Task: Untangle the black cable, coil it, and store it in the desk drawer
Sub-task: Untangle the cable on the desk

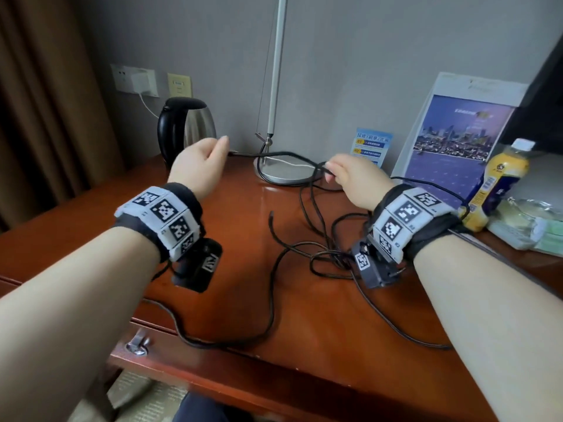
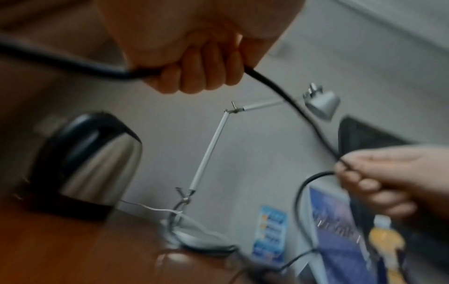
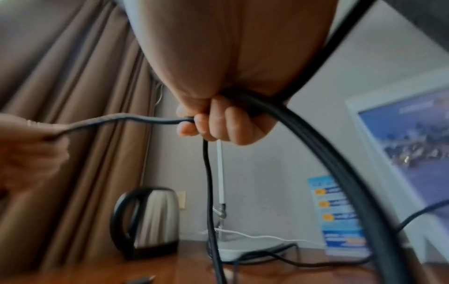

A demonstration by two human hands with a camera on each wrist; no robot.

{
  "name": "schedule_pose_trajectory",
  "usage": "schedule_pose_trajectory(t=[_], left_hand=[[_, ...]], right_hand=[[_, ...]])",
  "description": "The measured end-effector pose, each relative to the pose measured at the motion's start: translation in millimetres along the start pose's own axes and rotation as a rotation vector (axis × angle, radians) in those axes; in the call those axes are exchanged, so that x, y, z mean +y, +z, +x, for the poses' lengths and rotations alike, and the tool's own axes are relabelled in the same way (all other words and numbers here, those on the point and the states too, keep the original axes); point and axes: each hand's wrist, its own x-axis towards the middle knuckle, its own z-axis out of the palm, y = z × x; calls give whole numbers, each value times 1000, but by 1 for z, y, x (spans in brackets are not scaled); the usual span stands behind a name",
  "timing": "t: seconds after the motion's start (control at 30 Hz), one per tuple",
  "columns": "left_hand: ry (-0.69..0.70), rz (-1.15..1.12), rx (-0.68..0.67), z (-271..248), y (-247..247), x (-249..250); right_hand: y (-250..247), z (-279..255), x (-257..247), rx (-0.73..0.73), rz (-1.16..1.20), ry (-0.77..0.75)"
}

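A long black cable lies in tangled loops on the red-brown desk. Its free plug end rests mid-desk. Both hands are raised above the desk's back part and stretch a length of cable between them. My left hand grips the cable in curled fingers. My right hand pinches it too, fingers curled round it, with more strands hanging down to the tangle. A drawer front with a metal handle shows under the desk's left front edge, closed.
A steel kettle stands at the back left, a desk lamp's round base and white stem behind the hands. A blue card, a framed leaflet, a yellow bottle and packets sit on the right.
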Motion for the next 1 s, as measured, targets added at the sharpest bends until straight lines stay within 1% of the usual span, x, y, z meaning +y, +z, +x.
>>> schedule_pose_trajectory(t=[0.07,0.17,0.2,0.23,0.3,0.37,0.43,0.47,0.57,0.67,0.73,0.77,0.83,0.9,0.93,1.0], left_hand=[[-19,55,-95,1,0,-8],[5,265,-253,-4,17,-1],[24,324,-272,-8,25,6],[55,336,-270,-11,32,13],[135,238,-248,-13,44,26],[187,114,-171,-13,47,32],[165,55,-102,-6,42,28],[139,37,-86,-1,38,24],[105,66,-89,16,29,16],[105,172,-86,27,30,26],[123,365,-96,28,36,40],[162,486,-135,27,40,46],[274,645,-211,25,50,54],[356,749,-222,24,57,62],[371,799,-229,26,58,69],[329,842,-293,34,60,79]], right_hand=[[3,-5,1,-2,-41,24],[5,0,-15,27,-70,-9],[6,1,-23,28,-88,-28],[7,3,-28,26,-101,-48],[10,5,-37,17,-107,-73],[9,4,-36,13,-64,-118],[3,-3,-24,21,56,-94],[1,-7,-16,32,69,-72],[-4,-18,5,56,-20,-16],[-1,-12,9,124,0,67],[4,-1,6,194,-17,129],[5,4,3,231,-37,143],[5,12,-5,277,-48,168],[5,19,-11,317,-35,180],[4,22,-11,325,-42,179],[2,26,-9,337,-66,170]])
